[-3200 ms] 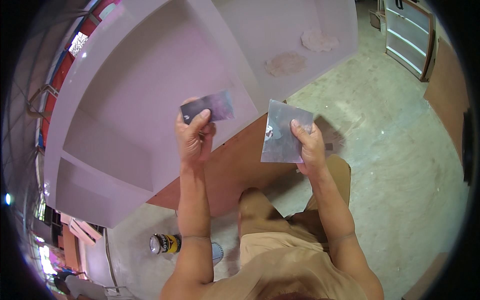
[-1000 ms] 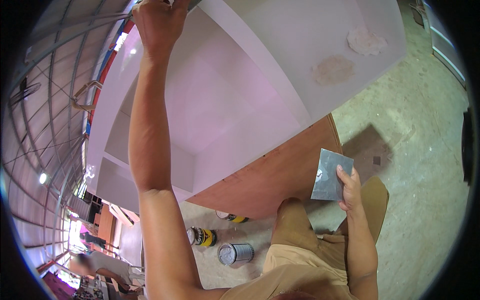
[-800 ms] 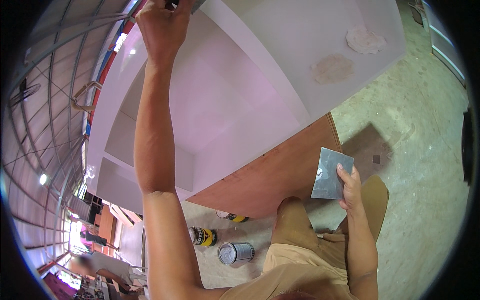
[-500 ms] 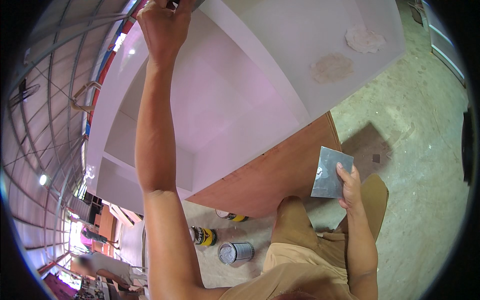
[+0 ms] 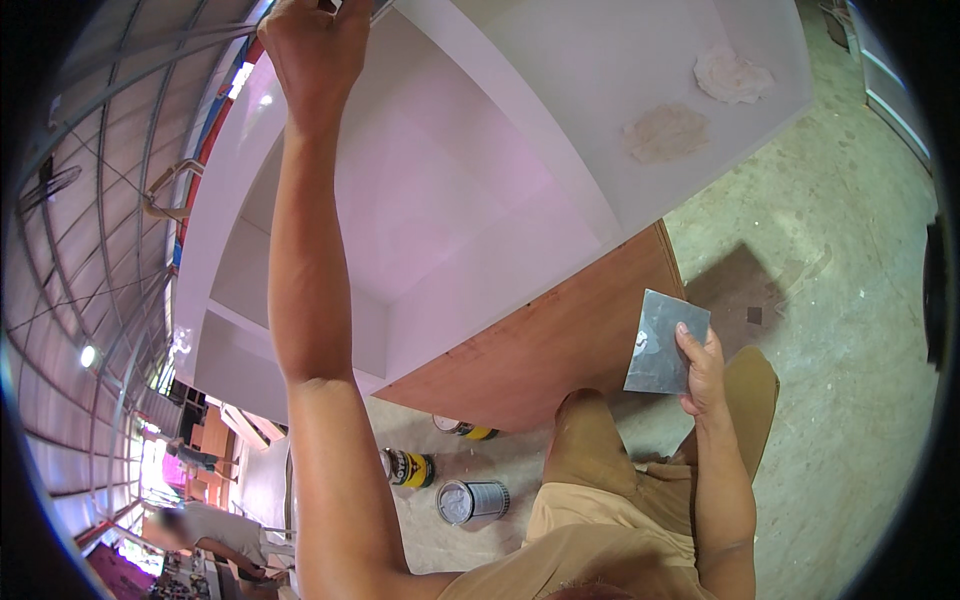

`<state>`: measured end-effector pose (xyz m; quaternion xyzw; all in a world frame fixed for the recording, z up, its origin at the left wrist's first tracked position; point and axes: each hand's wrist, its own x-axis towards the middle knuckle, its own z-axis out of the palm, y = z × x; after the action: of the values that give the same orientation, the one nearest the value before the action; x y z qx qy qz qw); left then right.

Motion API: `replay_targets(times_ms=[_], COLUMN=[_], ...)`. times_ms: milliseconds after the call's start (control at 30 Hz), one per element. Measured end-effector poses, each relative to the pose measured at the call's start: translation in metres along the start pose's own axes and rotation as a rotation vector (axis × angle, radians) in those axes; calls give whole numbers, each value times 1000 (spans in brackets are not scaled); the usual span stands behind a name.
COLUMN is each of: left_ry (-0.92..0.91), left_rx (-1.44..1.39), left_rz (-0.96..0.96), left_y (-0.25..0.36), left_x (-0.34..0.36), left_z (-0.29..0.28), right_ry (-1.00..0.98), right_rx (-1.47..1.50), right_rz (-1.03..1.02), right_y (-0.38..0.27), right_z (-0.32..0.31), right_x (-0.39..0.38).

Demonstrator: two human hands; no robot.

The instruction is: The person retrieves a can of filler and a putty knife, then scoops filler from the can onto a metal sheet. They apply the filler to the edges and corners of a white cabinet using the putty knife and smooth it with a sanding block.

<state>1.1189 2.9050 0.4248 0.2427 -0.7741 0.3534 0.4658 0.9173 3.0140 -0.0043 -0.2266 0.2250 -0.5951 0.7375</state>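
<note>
My left arm stretches forward over a large white cabinet carcass [image 5: 560, 110] with open compartments. At the top edge of the picture my left hand [image 5: 316, 65] is closed around a thing of which only a thin grey edge shows; the rest is cut off. Low on the right, my right hand [image 5: 704, 372] grips a thin, flat square metal plate [image 5: 657, 350], thumb on top. A small whitish smear [image 5: 641, 341] marks the plate's left side. On the white panel lie a beige-brown patch [image 5: 667, 134] and a pale, crumpled-looking lump [image 5: 734, 76].
The cabinet's brown wooden side [image 5: 510, 365] faces my knees. On the concrete floor [image 5: 840, 330] stand an open grey can [image 5: 473, 502], a yellow-and-black can [image 5: 409, 468] and another can [image 5: 464, 428]. At far left, one person [image 5: 215, 532] bends forward; another [image 5: 196, 458] stands farther off.
My left hand has shifted slightly left at the top edge, still closed. My right hand and the metal plate have barely moved. The people in the background have shifted a little.
</note>
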Motion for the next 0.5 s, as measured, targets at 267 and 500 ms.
replay_targets(times_ms=[267, 500], left_ry=[81, 0], left_rx=[3, 253], left_rz=[44, 4], left_y=[4, -8], left_x=[-8, -16], left_z=[0, -18], right_ry=[-17, -17], right_rx=[6, 10], right_rz=[1, -6], right_y=[0, 1], right_z=[-1, -2], right_x=[0, 1])
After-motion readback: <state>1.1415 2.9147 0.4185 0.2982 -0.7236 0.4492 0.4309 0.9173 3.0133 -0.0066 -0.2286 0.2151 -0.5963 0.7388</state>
